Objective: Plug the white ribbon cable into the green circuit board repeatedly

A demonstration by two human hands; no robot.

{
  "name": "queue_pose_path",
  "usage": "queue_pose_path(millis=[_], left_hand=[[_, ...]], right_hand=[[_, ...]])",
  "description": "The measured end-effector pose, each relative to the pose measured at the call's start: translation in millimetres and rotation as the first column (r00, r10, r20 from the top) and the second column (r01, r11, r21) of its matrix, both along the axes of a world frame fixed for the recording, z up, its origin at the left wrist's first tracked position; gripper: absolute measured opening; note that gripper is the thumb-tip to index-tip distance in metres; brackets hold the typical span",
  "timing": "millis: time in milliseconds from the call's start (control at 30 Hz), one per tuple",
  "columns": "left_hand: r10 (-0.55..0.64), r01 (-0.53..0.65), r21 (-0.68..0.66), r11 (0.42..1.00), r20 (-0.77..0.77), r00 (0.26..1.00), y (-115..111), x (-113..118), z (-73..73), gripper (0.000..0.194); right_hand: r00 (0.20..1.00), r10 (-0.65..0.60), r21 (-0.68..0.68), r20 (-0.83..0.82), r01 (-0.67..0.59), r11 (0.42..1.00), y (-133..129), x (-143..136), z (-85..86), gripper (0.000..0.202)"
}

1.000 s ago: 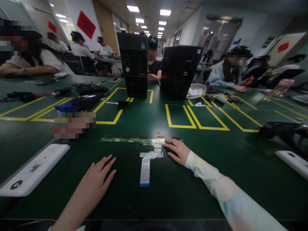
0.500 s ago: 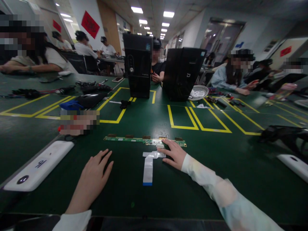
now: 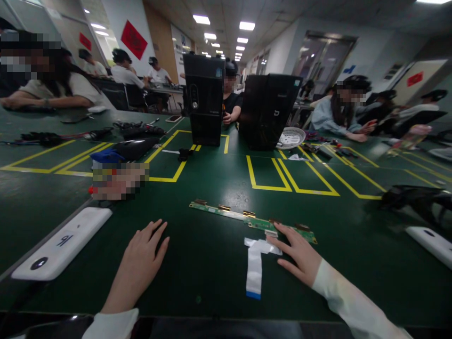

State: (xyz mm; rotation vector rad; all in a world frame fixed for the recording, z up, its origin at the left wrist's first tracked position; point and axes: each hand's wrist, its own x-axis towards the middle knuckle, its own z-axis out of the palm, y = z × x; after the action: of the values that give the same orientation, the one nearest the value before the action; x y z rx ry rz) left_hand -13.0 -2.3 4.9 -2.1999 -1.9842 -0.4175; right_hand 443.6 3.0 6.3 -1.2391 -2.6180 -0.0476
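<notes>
A long, narrow green circuit board (image 3: 226, 213) lies at a slant on the dark green table. From its near edge a white flat ribbon cable (image 3: 254, 268) with a blue end runs toward me, bent at a corner. My right hand (image 3: 296, 254) is open, palm down, its fingers spread; the index fingertip touches the board's right part and another finger lies by the cable's joint with it. To the left, my left hand (image 3: 141, 263) rests open on the table, apart from the board, holding nothing.
Two black computer towers (image 3: 205, 101) stand at the back, with a white basket (image 3: 292, 137) beside the right one. A white device (image 3: 61, 245) lies at the left, black cables (image 3: 134, 127) behind it. Yellow tape (image 3: 271, 188) marks the table. Several people sit around.
My right hand has moved right and toward me, and the circuit board with its ribbon cable has slid along with it, now more slanted. My left hand has stayed nearly in place.
</notes>
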Motion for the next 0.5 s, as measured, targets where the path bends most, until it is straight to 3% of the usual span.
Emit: queue_pose_path(millis=[167,300,433,500], left_hand=[[0.002,-0.002,-0.009,1.0,-0.013,1.0,0,-3,-2.8,0.059],[-0.003,0.003,0.001,1.0,-0.028,1.0,2,-7,-7.0,0.059],[-0.007,0.007,0.007,1.0,-0.04,0.999,2,-7,-8.0,0.059],[-0.01,0.01,0.015,1.0,-0.04,0.999,2,-6,-7.3,0.059]], right_hand=[[0.977,-0.21,0.045,-0.041,0.212,0.976,-54,71,-8.7,0.049],[0.927,-0.373,0.072,-0.038,0.375,0.924,-90,124,-16.8,0.05],[0.866,-0.496,0.063,0.06,0.492,0.868,-113,169,-26.9,0.053],[0.805,-0.587,0.073,0.081,0.583,0.809,-117,183,-32.6,0.055]])
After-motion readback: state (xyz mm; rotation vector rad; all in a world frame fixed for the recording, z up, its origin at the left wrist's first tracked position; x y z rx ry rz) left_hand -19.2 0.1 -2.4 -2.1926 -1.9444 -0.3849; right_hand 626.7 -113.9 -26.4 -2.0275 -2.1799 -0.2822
